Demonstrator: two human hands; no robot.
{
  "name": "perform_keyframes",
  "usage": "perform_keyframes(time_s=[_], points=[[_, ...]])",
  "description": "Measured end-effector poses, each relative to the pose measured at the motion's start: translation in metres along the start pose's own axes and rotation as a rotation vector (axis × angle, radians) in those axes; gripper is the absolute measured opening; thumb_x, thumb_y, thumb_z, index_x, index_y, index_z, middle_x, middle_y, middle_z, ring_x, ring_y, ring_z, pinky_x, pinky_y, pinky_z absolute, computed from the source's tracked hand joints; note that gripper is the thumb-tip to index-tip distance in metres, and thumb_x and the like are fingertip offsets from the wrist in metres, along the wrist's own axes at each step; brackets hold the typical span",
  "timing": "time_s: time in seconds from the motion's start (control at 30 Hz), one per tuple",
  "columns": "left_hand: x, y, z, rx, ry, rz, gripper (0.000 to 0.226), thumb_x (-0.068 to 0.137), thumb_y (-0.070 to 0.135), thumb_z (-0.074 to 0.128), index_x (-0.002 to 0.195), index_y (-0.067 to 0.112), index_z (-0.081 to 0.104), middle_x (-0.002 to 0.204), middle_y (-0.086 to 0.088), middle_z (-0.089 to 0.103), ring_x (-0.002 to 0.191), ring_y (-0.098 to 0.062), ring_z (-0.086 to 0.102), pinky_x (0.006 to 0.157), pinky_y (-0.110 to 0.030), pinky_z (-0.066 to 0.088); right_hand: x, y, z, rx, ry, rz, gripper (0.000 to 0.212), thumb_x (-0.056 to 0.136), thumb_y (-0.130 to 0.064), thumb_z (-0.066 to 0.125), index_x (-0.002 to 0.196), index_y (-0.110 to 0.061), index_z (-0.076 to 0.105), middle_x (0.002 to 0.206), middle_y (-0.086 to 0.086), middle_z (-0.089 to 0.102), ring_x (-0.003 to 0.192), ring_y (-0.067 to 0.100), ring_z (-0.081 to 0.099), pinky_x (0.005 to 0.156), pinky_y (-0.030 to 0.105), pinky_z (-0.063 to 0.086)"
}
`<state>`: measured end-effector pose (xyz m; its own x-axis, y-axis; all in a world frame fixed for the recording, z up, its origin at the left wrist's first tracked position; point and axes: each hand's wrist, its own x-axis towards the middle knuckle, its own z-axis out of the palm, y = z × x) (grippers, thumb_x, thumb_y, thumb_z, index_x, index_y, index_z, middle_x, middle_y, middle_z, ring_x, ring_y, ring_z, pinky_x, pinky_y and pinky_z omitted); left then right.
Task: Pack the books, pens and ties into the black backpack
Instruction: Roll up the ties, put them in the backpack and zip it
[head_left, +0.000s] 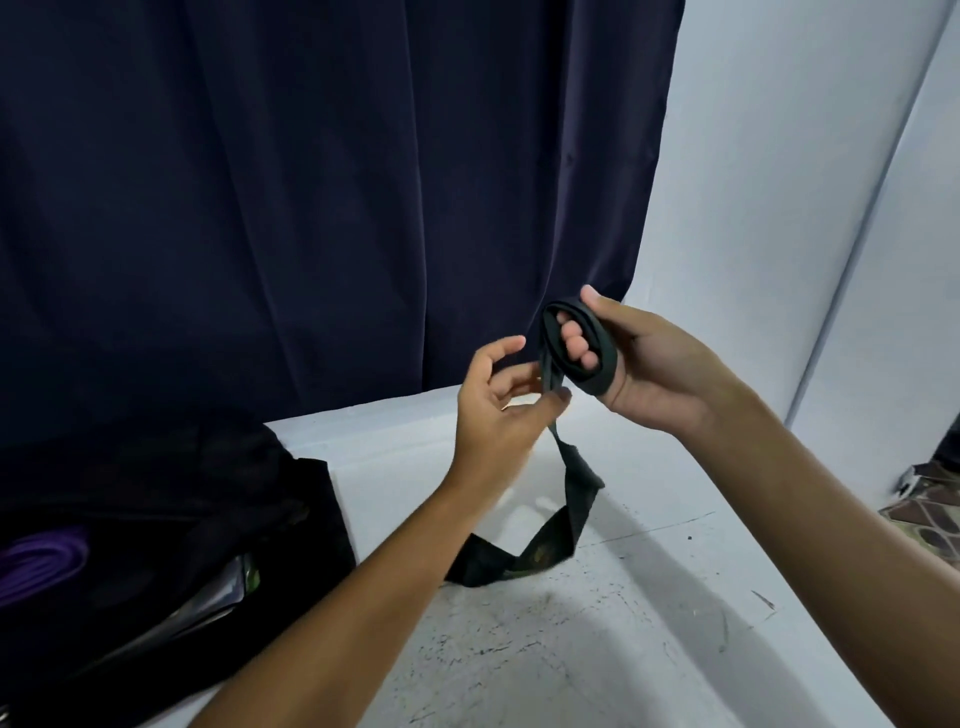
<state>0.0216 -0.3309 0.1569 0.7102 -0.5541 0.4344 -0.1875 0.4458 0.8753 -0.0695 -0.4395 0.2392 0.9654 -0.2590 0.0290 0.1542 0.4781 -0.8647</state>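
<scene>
A dark tie (571, 499) is partly wound in a loop around the fingers of my right hand (649, 369), held up above the white table. My left hand (498, 405) pinches the tie's strand just below that loop. The tie's wide end hangs down and trails onto the table. The black backpack (171, 530) lies open at the lower left; inside it show a purple rolled item (41, 564) and the glossy edge of a book (208, 608).
The white table (597, 649) is scuffed with dark marks. A dark navy curtain (311, 182) hangs behind it. A white wall and a patterned floor patch (930, 514) lie to the right.
</scene>
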Motion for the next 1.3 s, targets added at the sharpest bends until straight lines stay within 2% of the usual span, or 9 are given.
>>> perform_keyframes(time_s=[0.1, 0.33, 0.47, 0.73, 0.83, 0.93, 1.03, 1.13, 1.3], points=[[0.001, -0.003, 0.007, 0.052, 0.047, -0.048, 0.046, 0.081, -0.003, 0.074, 0.116, 0.020, 0.055, 0.084, -0.007, 0.075, 0.081, -0.016, 0.071, 0.082, -0.030, 0.057, -0.001, -0.002, 0.000, -0.028, -0.023, -0.047, 0.044, 0.099, -0.026, 0.047, 0.072, -0.003, 0.072, 0.069, 0.006, 0.066, 0.056, 0.011, 0.061, 0.053, 0.017, 0.053], [-0.013, -0.013, 0.001, 0.058, -0.063, -0.262, 0.046, 0.084, -0.003, 0.071, 0.124, 0.014, 0.053, 0.090, -0.016, 0.076, 0.081, -0.027, 0.073, 0.081, -0.042, 0.059, 0.000, 0.005, -0.015, -0.052, 0.041, -0.260, 0.021, 0.097, -0.004, 0.047, 0.108, 0.007, 0.061, 0.096, 0.015, 0.071, 0.091, 0.023, 0.071, 0.076, 0.025, 0.057], [-0.026, -0.013, -0.004, 0.042, -0.069, -0.321, 0.043, 0.086, -0.002, 0.069, 0.121, 0.018, 0.053, 0.085, -0.012, 0.075, 0.079, -0.023, 0.073, 0.078, -0.034, 0.059, 0.008, 0.014, -0.028, -0.266, 0.123, -0.344, 0.026, 0.096, 0.002, 0.046, 0.119, 0.008, 0.057, 0.109, 0.020, 0.068, 0.100, 0.028, 0.069, 0.081, 0.030, 0.057], [-0.020, -0.002, -0.017, -0.310, 0.003, -0.546, 0.032, 0.096, -0.004, 0.048, 0.122, 0.013, 0.050, 0.089, -0.019, 0.071, 0.075, -0.030, 0.071, 0.085, -0.046, 0.056, 0.020, 0.044, -0.047, -0.938, 0.148, -0.482, 0.018, 0.096, 0.002, 0.051, 0.109, 0.001, 0.063, 0.099, 0.015, 0.072, 0.095, 0.025, 0.070, 0.084, 0.033, 0.057], [-0.017, -0.002, -0.019, -0.284, 0.076, -0.608, 0.017, 0.098, 0.001, 0.047, 0.112, 0.012, 0.051, 0.077, -0.014, 0.064, 0.052, -0.022, 0.060, 0.055, -0.033, 0.054, 0.020, 0.049, -0.048, -1.215, 0.044, -0.421, 0.016, 0.097, -0.011, 0.052, 0.089, -0.002, 0.062, 0.082, 0.011, 0.066, 0.078, 0.026, 0.062, 0.075, 0.038, 0.050], [-0.012, -0.001, -0.027, -0.224, 0.020, -0.732, 0.009, 0.099, 0.015, 0.053, 0.106, 0.011, 0.050, 0.071, -0.009, 0.056, 0.040, -0.013, 0.043, 0.036, -0.018, 0.030, 0.013, 0.042, -0.046, -1.264, -0.138, -0.276, 0.019, 0.082, -0.018, 0.052, 0.065, -0.012, 0.050, 0.064, 0.004, 0.047, 0.062, 0.019, 0.042, 0.063, 0.041, 0.035], [-0.007, 0.003, -0.046, 0.000, -0.234, -0.768, 0.025, 0.092, 0.027, 0.065, 0.109, 0.014, 0.052, 0.064, -0.001, 0.053, 0.042, -0.011, 0.040, 0.042, -0.020, 0.029, 0.005, 0.032, -0.044, -1.441, -0.296, -0.030, 0.020, 0.071, -0.018, 0.061, 0.060, -0.027, 0.048, 0.061, -0.006, 0.046, 0.059, 0.014, 0.041, 0.061, 0.037, 0.035], [-0.003, 0.010, -0.065, 0.194, -0.513, -0.711, 0.047, 0.078, 0.013, 0.073, 0.120, 0.015, 0.052, 0.065, 0.001, 0.059, 0.049, -0.011, 0.044, 0.051, -0.022, 0.036, 0.001, 0.032, -0.044, -1.648, -0.323, 0.121, 0.033, 0.072, -0.027, 0.080, 0.065, -0.028, 0.048, 0.060, -0.011, 0.046, 0.054, 0.009, 0.042, 0.057, 0.027, 0.037], [0.006, 0.015, -0.085, 0.318, -0.638, -0.695, 0.045, 0.081, 0.011, 0.073, 0.121, 0.014, 0.055, 0.074, -0.002, 0.068, 0.073, -0.016, 0.064, 0.073, -0.024, 0.050, -0.006, 0.039, -0.042, -1.695, -0.372, 0.227, 0.017, 0.077, -0.028, 0.079, 0.074, -0.022, 0.063, 0.062, -0.009, 0.059, 0.051, 0.002, 0.051, 0.052, 0.017, 0.038]])
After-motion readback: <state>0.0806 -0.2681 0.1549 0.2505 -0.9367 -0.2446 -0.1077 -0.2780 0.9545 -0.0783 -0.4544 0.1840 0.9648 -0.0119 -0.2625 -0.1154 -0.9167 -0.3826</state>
